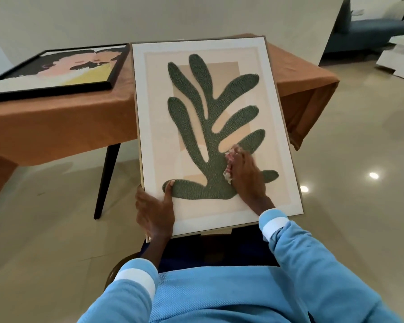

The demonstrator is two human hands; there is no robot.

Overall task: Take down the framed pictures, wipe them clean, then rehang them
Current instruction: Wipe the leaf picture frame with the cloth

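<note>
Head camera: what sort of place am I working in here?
Likely a home living room: a blue sofa by the far wall, an orange-draped table, and a glossy tiled floor reflecting ceiling lights.

No lettering, number or brand can be read anywhere. The leaf picture [210, 127] shows only a green shape. Nothing is written around the fingers [240, 160] of the right hand [247, 178] on the cloth [228, 176], nor beside the left hand [154, 210] at the lower edge. The black-framed picture [56, 71], well beyond the fingertips, bears no words. The white boxes [397, 59], far right of the fingers, may carry print but are too blurred to tell.
</note>
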